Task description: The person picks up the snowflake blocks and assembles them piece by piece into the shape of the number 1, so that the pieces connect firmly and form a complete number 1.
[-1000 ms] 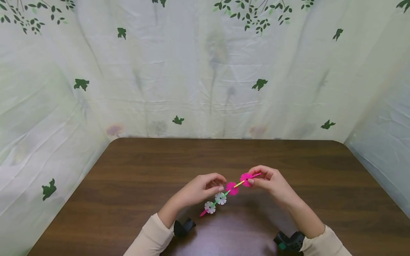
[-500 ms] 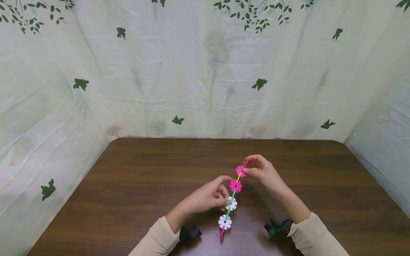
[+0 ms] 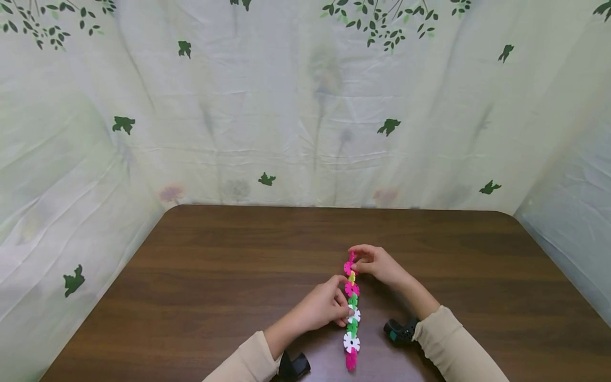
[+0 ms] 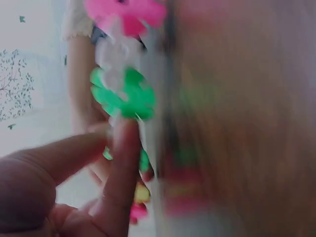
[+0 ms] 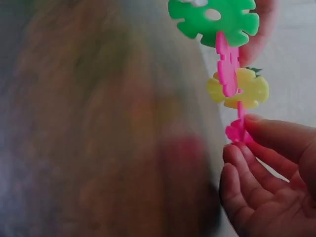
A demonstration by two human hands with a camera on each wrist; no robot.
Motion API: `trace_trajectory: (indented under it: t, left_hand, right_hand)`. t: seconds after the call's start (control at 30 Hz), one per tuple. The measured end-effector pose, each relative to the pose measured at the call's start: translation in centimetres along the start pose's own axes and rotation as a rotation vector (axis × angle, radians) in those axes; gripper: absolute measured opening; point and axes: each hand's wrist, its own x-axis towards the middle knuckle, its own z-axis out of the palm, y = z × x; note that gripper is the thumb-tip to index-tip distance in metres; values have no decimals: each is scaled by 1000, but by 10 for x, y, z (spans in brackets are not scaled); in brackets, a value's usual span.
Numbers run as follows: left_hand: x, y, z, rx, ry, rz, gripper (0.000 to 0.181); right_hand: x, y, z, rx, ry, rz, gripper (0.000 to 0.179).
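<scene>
A chain of slotted plastic snowflake discs [image 3: 352,328] in pink, white, green and yellow runs lengthwise away from the body, between both hands. My left hand [image 3: 322,306] pinches a white disc near its middle between thumb and fingers, with the index finger by a pink disc [image 3: 352,289]. At the far end, my right hand [image 3: 382,266] pinches a pink disc [image 5: 238,132]. The right wrist view shows a yellow disc [image 5: 247,89] just beyond that grip. A green disc [image 4: 123,96] appears beside the left fingertips in the left wrist view. Neighbouring discs slot crosswise into each other.
A brown wooden table [image 3: 229,249] lies under the hands. Pale curtains [image 3: 286,106] with leaf and bird prints hang behind and at both sides. Black wrist devices [image 3: 401,330] sit below both wrists.
The chain has swung from a diagonal to nearly straight away from the body. The left hand came to the chain and took hold of a white disc. The right hand moved left.
</scene>
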Motion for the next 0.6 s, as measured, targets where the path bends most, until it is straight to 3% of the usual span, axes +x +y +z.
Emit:
trace_trajectory:
  t: [0.17,0.47,0.6]
  left_hand:
    - [0,-1,5,61,-7,-1,58]
    - [1,-4,8,73,3,-4,61]
    - [1,-1,-2,192,31,44,60]
  right_hand:
    - [1,6,1,-109,-53,3,38]
    - [1,1,1,-265,-4,62,42]
    - [-5,-8,-4,-305,62,40,51]
